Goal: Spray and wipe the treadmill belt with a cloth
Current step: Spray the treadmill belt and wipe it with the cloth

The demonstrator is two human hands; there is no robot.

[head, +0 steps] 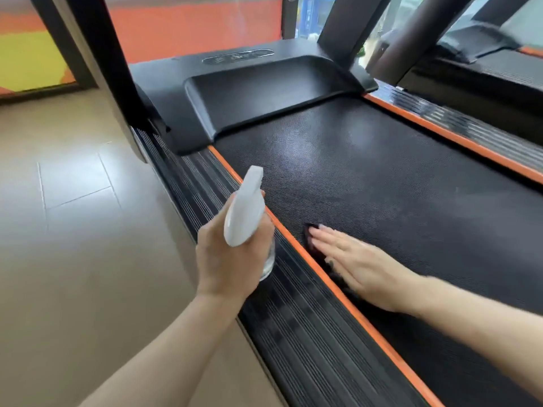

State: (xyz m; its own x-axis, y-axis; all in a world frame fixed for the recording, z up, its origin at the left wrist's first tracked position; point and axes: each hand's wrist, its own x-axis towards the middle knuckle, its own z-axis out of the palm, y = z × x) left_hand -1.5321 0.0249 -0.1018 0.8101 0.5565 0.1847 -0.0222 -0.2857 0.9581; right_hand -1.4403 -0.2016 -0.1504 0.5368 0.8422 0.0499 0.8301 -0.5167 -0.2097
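The black textured treadmill belt (367,177) runs from the motor cover toward me, edged by orange strips. My left hand (226,259) grips a spray bottle (244,212) with a white trigger head and a clear body, held over the left ribbed side rail with its nozzle pointing up the belt. My right hand (355,262) lies flat, fingers together, pressing a dark cloth (311,236) onto the belt next to the left orange strip. Only the cloth's edge shows beyond my fingertips and beside my palm. A paler, damp-looking sheen covers the belt's middle.
The black motor cover (264,92) closes the belt's far end, with dark uprights (97,54) rising left and right. Ribbed side rails (293,318) flank the belt. Beige floor tiles (73,215) lie to the left. A second treadmill (484,63) stands at the right.
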